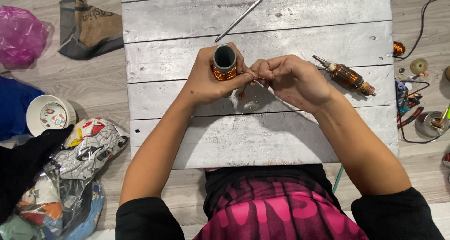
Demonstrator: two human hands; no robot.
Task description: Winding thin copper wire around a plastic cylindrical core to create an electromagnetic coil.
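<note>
Left hand (206, 83): I have it wrapped around a grey tube wound with copper wire (224, 62), fingers curled shut on the tube's side, open mouth facing up at me, centre of the frame.
Right hand (293, 78): just right of the tube, thumb and fingertips pinched together on a thin copper strand (247, 74) that runs back to the winding.
Work surface: a silver-painted plank board (262, 132) fills the middle of the frame; both hands sit above its centre.
How the tube handles: I judge it light and rigid, so a grip around the bare grey end is safest; squeezing the coil itself could shift the turns.
How the strand handles: fine, springy and easy to kink or snap, so I would pinch it near the coil and pull gently.
Nearby on the board: a slim metal rod (243, 15) at upper centre, a motor armature (346, 76) with copper windings at right.
Packages: a pink plastic bag (19, 36) at upper left; a tan and grey cloth pouch (89, 29) beside it; a white round tub (49, 114) at left; a clear bag of patterned cloth (77, 174) at lower left.
Right edge: pliers and cables, too small to read further.
</note>
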